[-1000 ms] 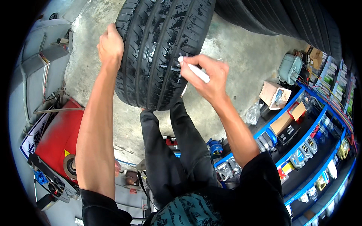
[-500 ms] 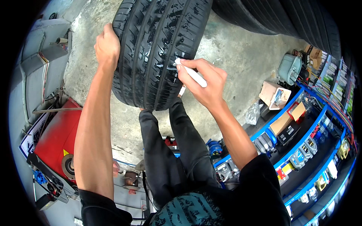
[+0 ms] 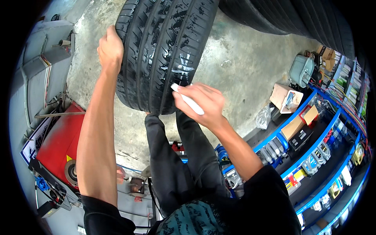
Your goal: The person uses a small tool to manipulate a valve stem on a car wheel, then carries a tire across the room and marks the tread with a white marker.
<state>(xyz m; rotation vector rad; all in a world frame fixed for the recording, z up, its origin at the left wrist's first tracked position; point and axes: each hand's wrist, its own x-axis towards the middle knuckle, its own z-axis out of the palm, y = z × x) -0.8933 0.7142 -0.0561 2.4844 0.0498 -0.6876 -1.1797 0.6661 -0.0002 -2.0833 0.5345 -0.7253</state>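
Observation:
A black car tyre (image 3: 150,55) stands upright in front of me, its wet-looking tread facing me. My left hand (image 3: 110,47) grips the tyre's left edge, with its fingertips hidden behind the sidewall. Pinched in my right hand (image 3: 202,102) is a thick white marking stick (image 3: 190,103). Its upper end sits close to the lower right tread; whether it touches, I cannot tell. White marks (image 3: 180,69) show across the grooves just above that hand.
More black tyres (image 3: 282,19) stand at the upper right. Blue-edged shelves (image 3: 309,160) with bottles and boxes curve along the right, near a pale bin (image 3: 285,98). A red machine (image 3: 58,145) is at the left. My legs (image 3: 168,156) are just below the tyre.
My right hand has moved down and slightly left with the marking stick, uncovering white marks on the tread. The tyre has shifted very slightly left; my left hand keeps its grip.

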